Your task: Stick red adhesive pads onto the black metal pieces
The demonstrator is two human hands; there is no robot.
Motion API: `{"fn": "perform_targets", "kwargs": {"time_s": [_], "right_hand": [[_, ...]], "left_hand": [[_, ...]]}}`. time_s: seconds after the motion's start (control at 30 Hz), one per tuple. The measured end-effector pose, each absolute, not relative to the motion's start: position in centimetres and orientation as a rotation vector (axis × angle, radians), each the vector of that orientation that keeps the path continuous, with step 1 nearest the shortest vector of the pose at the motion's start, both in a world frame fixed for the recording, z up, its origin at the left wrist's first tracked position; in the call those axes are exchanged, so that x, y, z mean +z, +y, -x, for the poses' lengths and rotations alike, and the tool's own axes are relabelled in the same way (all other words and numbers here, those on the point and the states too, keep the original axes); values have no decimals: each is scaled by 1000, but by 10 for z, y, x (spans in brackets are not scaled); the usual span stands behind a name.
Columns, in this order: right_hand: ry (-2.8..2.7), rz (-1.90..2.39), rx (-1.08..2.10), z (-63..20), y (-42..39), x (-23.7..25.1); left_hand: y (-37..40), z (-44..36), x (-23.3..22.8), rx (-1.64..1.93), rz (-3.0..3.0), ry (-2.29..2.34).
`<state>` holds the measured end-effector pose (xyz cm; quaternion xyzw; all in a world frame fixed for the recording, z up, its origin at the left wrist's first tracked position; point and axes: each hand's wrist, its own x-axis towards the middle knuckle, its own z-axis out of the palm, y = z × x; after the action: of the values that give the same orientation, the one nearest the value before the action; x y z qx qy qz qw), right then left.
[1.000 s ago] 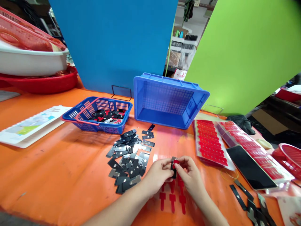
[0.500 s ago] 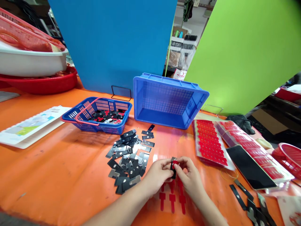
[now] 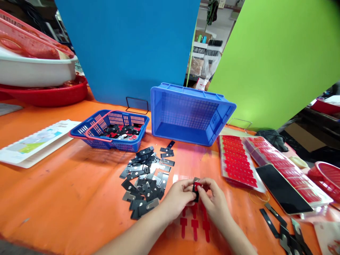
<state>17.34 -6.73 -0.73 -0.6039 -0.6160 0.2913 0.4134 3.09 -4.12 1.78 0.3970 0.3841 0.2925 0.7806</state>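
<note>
Between my two hands is a small black strip with a metal end (image 3: 196, 180), held upright above the table. My left hand (image 3: 180, 196) pinches it from the left side. On its front lies a small red T-shaped sticker (image 3: 197, 185), and my right hand (image 3: 212, 194) has its thumb and fingers closed on it. Below my hands, several red T-shaped stickers (image 3: 194, 226) lie in rows on the table, partly covered by my fingers. A loose pile of black strips (image 3: 148, 184) with metal ends spreads out left of my left hand.
A blue basket (image 3: 106, 142) with a pink handle holds black and red pieces. Behind my hands a blue bin (image 3: 183, 132) lies on its side. To the right are red sticker sheets (image 3: 237, 161), a phone (image 3: 283, 189) and more black strips (image 3: 288, 235). A white booklet (image 3: 39, 141) lies left.
Hardly anything differs. My right fingers have shifted very slightly over the red sticker on the black strip; my left hand keeps its hold.
</note>
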Motion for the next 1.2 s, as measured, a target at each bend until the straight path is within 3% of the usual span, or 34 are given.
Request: {"fn": "perform_targets", "kwargs": {"time_s": [0.53, 0.77, 1.0, 1.2], "right_hand": [[-1623, 1491, 669, -170, -69, -2], [-1702, 1455, 324, -170, -68, -3], [-1511, 1506, 645, -171, -63, -2], [-1466, 1529, 661, -169, -62, -4]], "left_hand": [[-40, -33, 9, 723, -854, 826], [-42, -37, 1, 749, -881, 852], [-43, -36, 8, 667, -871, 903], [-43, -37, 5, 680, -869, 853]]}}
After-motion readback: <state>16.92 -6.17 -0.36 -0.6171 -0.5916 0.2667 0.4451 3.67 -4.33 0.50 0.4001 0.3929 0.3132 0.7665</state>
